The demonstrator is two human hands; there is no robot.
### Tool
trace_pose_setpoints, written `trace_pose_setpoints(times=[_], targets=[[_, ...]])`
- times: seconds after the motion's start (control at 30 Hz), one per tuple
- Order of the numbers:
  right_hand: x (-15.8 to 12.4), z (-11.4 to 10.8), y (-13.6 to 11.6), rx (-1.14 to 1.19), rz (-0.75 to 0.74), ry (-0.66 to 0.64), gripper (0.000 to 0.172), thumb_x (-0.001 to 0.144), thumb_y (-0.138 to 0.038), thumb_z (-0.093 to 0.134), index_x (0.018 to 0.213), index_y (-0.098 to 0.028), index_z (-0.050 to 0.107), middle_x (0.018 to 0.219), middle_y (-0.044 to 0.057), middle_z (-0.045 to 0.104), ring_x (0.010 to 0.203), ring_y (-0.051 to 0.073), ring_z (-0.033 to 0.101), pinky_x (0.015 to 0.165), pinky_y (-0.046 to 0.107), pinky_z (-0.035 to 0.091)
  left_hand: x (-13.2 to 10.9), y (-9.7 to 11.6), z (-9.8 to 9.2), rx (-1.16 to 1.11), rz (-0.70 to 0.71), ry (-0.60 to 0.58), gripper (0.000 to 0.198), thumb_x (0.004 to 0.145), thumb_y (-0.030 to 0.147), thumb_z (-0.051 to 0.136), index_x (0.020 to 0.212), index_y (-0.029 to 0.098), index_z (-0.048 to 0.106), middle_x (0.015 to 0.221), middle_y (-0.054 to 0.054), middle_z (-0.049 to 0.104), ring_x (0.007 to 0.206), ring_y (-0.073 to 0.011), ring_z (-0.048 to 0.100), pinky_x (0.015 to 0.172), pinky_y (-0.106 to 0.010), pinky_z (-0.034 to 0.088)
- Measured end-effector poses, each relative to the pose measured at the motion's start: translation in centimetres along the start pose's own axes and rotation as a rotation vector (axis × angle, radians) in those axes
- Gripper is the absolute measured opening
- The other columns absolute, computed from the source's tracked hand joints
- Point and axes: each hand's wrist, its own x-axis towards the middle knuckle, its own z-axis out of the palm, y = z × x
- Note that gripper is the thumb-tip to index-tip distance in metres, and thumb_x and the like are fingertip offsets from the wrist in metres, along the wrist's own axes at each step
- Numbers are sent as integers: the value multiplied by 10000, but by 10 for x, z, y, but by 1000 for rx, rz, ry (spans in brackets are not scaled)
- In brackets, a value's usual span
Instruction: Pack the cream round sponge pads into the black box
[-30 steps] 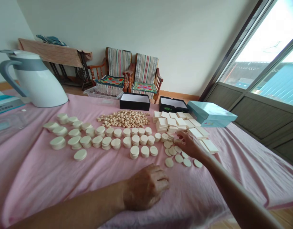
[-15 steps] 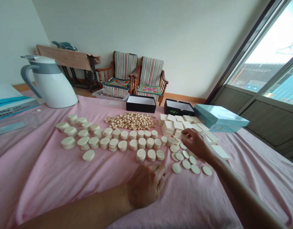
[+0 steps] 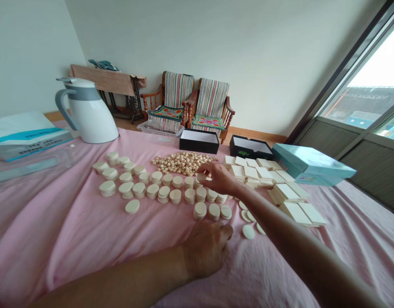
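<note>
In the head view my right hand (image 3: 217, 179) pinches a round wooden disc (image 3: 201, 176) above the rows of disc stacks (image 3: 164, 192), close to the pile of small wooden pieces (image 3: 184, 162). My left hand (image 3: 208, 248) rests on the pink cloth (image 3: 126, 239) with its fingers curled inward. Whatever its fingers hold, if anything, is hidden. Just beyond it stand three short stacks (image 3: 214, 211) of discs. Loose discs (image 3: 248, 231) lie to its right, partly covered by my right forearm.
Square and rectangular wooden plates (image 3: 264, 173) are stacked at the right, before a light blue box (image 3: 315, 160). Two black boxes (image 3: 199, 142) and a clear plastic tray (image 3: 161, 129) line the far edge. A white jug (image 3: 94, 115) and a packet (image 3: 26, 137) stand left.
My right hand has moved left from the loose discs to the rows of stacks, carrying a disc. My left hand stays nearly in place. The view has shifted slightly.
</note>
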Motion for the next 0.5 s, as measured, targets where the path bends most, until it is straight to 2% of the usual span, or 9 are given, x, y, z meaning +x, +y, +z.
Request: trace_pose_setpoints(times=[0.13, 0.3, 0.37, 0.5], targets=[[17, 14, -11, -14, -37, -32, 173, 667, -107, 591, 824, -164, 638, 818, 25, 655, 727, 129, 564, 674, 227, 417, 0, -1, 1, 23, 13, 9, 59, 742, 145, 494, 752, 184, 538, 741, -16, 633, 608, -176, 566, 541, -267, 417], [23, 25, -16, -62, -12, -63, 213, 660, -116, 609, 862, -159, 660, 814, 35, 666, 735, 146, 580, 662, 239, 415, 0, -1, -3, 14, 14, -4, 68, 721, 141, 490, 754, 178, 536, 733, -34, 630, 625, -191, 570, 540, -279, 424], [23, 22, -15, -50, -13, -56, 196, 661, -123, 623, 850, -161, 663, 793, 28, 665, 710, 139, 580, 652, 236, 420, 0, -1, -4, 7, 14, -4, 83, 716, 148, 497, 774, 177, 547, 737, -39, 629, 628, -196, 567, 544, -283, 428], [22, 7, -8, 24, 33, 45, 189, 680, -142, 629, 866, -161, 657, 832, 29, 677, 723, 132, 593, 665, 235, 440, -1, 0, -3, 8, 17, 30, 94, 716, 151, 500, 787, 184, 552, 777, -24, 637, 644, -192, 576, 557, -280, 438]])
